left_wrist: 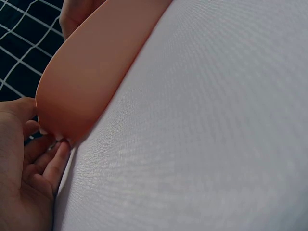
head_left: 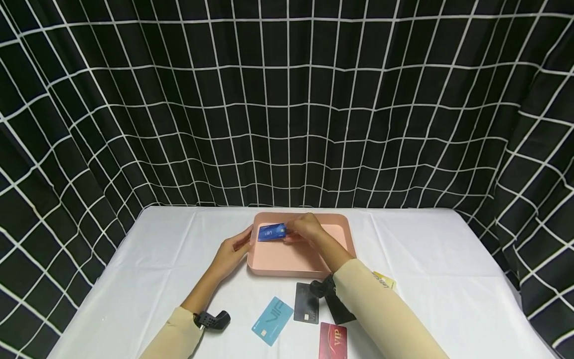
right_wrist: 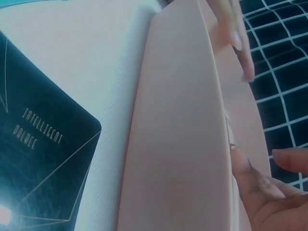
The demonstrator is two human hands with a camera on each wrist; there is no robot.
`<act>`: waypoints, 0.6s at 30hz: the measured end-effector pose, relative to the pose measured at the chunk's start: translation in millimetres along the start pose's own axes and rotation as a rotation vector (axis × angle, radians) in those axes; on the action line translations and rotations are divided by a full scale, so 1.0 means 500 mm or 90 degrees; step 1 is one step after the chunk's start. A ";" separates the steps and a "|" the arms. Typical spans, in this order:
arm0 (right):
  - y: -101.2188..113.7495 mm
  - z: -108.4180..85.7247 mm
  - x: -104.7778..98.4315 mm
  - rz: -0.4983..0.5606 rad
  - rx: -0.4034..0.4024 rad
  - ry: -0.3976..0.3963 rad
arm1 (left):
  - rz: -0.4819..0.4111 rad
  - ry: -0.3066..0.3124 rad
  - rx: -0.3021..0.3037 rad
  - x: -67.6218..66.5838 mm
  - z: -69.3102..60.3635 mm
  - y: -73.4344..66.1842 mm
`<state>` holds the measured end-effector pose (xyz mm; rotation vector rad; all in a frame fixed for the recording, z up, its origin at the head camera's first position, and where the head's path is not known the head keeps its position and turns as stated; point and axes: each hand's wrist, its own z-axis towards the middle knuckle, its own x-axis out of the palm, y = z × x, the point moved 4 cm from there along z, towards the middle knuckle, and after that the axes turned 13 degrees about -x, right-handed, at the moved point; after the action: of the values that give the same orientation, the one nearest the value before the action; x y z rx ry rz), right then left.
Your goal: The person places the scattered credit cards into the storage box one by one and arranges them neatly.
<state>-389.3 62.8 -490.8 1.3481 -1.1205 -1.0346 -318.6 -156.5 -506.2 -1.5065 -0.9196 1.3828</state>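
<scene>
A shallow pink tray stands on the white-covered table. My left hand grips its left side; in the left wrist view the left hand's fingers touch a lower corner of the tray and the thumb lies at the rim. Over the tray's inside, my right hand pinches the right end of a blue VIP card lying toward the back left. In the right wrist view the tray wall hides most of the card beside the right hand.
In front of the tray lie a light blue VIP card, a dark grey VIP card and a red VIP card. A black card and a yellow card are partly covered by the right sleeve. A black grid curtain hangs behind.
</scene>
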 end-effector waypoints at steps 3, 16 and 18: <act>-0.001 0.000 0.001 0.007 0.006 0.004 | 0.002 0.003 0.009 0.000 0.010 0.018; 0.008 -0.008 0.006 -0.026 0.012 0.008 | 0.000 0.002 0.006 -0.002 0.039 0.067; 0.010 -0.011 0.006 -0.029 0.010 0.011 | 0.003 -0.001 0.008 -0.002 0.038 0.067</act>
<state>-383.6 60.9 -485.5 1.3982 -1.0920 -1.0478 -338.9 -166.8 -537.3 -1.4996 -0.9081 1.3908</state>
